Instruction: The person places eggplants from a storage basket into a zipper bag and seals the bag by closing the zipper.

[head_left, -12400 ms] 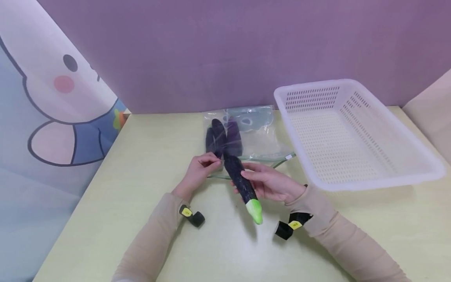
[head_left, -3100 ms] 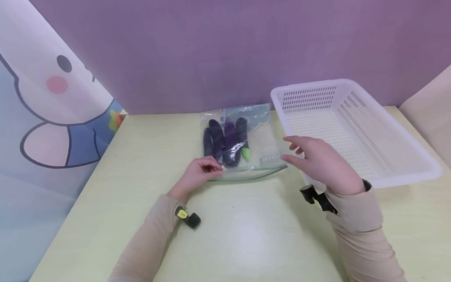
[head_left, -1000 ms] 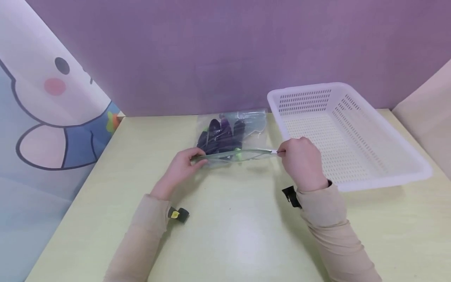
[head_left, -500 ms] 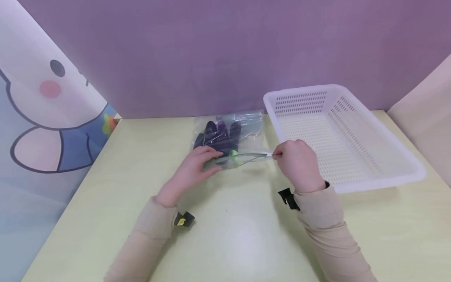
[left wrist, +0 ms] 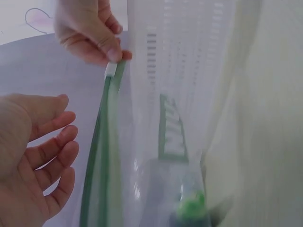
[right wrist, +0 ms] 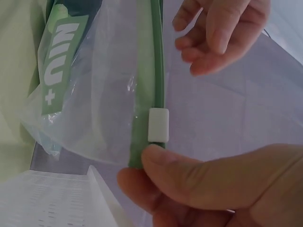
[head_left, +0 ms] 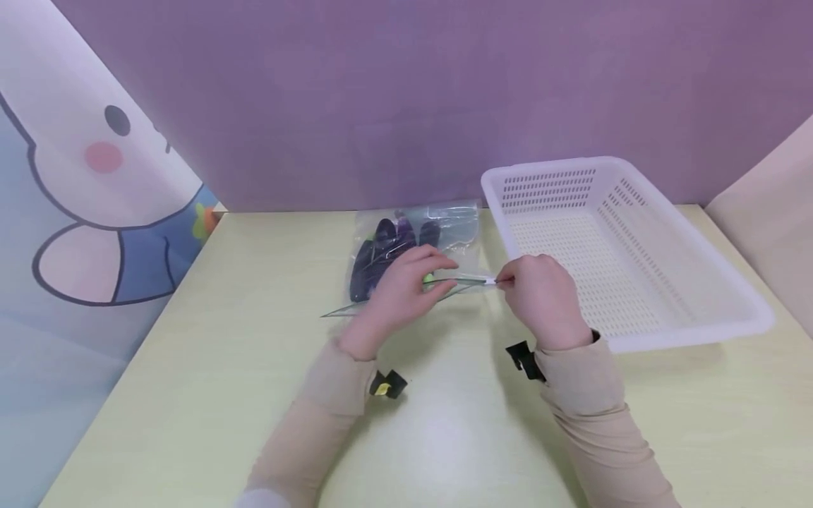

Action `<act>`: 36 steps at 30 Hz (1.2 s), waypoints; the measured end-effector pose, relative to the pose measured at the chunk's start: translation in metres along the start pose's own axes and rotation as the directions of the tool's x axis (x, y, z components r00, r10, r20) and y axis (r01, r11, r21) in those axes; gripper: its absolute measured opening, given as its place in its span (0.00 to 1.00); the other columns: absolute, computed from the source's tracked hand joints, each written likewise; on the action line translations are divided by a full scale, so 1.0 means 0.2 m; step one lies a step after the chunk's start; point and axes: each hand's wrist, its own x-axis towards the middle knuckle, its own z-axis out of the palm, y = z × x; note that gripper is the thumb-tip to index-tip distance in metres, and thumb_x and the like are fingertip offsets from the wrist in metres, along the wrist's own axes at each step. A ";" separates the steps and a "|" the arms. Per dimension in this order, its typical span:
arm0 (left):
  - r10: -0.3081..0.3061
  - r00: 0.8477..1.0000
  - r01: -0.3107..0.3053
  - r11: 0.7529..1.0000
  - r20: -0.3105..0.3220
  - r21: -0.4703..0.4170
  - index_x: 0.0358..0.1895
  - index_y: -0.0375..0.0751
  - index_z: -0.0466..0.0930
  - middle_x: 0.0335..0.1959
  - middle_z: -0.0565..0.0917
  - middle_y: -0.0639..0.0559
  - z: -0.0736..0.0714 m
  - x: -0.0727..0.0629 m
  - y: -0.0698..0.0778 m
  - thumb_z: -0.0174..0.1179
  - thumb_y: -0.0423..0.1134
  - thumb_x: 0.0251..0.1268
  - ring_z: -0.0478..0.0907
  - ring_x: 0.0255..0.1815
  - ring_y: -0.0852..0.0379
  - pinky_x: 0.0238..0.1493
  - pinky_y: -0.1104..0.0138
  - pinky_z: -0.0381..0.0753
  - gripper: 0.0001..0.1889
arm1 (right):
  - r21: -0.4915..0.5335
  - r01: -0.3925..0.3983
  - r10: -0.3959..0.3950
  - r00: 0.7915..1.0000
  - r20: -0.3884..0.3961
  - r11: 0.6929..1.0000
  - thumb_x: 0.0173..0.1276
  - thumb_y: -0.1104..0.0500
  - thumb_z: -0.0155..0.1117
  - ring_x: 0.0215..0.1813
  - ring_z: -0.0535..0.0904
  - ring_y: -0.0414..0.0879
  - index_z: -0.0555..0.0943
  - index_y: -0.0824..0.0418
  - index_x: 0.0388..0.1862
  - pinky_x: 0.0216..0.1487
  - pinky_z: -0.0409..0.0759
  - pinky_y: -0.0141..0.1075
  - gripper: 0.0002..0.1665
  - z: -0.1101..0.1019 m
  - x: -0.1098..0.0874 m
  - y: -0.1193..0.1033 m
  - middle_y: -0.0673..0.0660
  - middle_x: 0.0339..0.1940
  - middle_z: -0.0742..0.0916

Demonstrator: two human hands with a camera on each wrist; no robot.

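Observation:
A clear zip bag point(head_left: 460, 243) with a green zip strip lies near the back of the table, several dark purple eggplants point(head_left: 381, 264) inside it. One eggplant's green end point(left wrist: 191, 205) shows through the plastic in the left wrist view. My right hand point(head_left: 543, 296) pinches the bag's right corner between thumb and forefinger, just beyond the white zip slider point(right wrist: 158, 125). Over the mouth of the bag is my left hand point(head_left: 406, 286), fingers loosely bent and apart from the strip in both wrist views. The strip's two edges stand parted at the left end.
A white plastic basket point(head_left: 692, 342) with slotted walls stands to the right, close behind my right hand. A purple backdrop point(head_left: 406, 106) rises behind the pale table point(head_left: 190, 367). A cartoon-printed cloth point(head_left: 76, 261) hangs at the left.
The eggplant my right hand held earlier is in the bag. My right hand took the bag's corner; my left let go of the opposite end and moved right along the strip.

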 end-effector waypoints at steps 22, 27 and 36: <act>0.032 0.998 -0.029 0.997 -0.059 0.065 0.42 0.41 0.84 0.36 0.82 0.52 0.18 0.06 0.06 0.65 0.40 0.59 0.78 0.37 0.58 0.42 0.68 0.78 0.10 | 0.023 -0.005 0.004 0.999 0.037 1.000 0.58 0.68 0.65 0.32 0.83 0.57 0.86 0.68 0.31 0.33 0.79 0.49 0.05 -0.01 0.01 0.00 0.63 0.30 0.88; 0.060 0.996 -0.055 0.996 -0.070 0.070 0.41 0.42 0.85 0.35 0.83 0.54 0.20 0.06 0.05 0.65 0.39 0.59 0.79 0.37 0.59 0.41 0.70 0.78 0.08 | 0.032 -0.007 0.005 0.999 0.054 0.999 0.58 0.68 0.65 0.32 0.83 0.57 0.86 0.68 0.31 0.33 0.79 0.49 0.05 0.00 0.01 0.01 0.64 0.30 0.88; 0.094 0.993 -0.089 0.993 -0.065 0.078 0.39 0.42 0.85 0.32 0.84 0.53 0.22 0.06 0.05 0.65 0.38 0.59 0.81 0.34 0.58 0.39 0.69 0.79 0.07 | 0.036 0.005 -0.007 0.998 0.055 0.999 0.58 0.68 0.64 0.33 0.83 0.58 0.86 0.68 0.32 0.34 0.79 0.50 0.05 0.00 0.01 0.01 0.64 0.31 0.88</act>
